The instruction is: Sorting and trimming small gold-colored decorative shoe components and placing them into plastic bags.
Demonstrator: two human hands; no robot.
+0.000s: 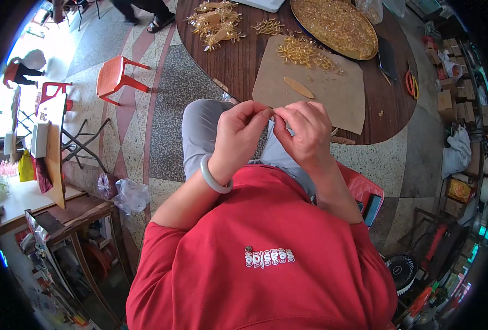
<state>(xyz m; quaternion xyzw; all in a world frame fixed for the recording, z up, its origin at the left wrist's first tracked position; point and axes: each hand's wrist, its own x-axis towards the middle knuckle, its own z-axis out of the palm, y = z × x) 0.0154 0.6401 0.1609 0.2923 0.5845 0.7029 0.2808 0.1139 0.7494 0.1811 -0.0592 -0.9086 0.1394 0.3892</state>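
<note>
Table with dark brown wood-grain top (233, 69), rounded edge. Lying on it: flat brown paper-like sheet (340, 107); large round dark-rimmed tray (373, 54), far side; loose heap of shiny gold pieces (216, 25), far left; smaller gold heap (269, 26), beside it; black flat rectangular item (387, 58); orange-handled hand tool (411, 83), near right edge.

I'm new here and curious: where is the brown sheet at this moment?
In the head view, the brown sheet lies on the wooden table, above and right of centre, with the right hand in front and the round tray beyond.
</note>
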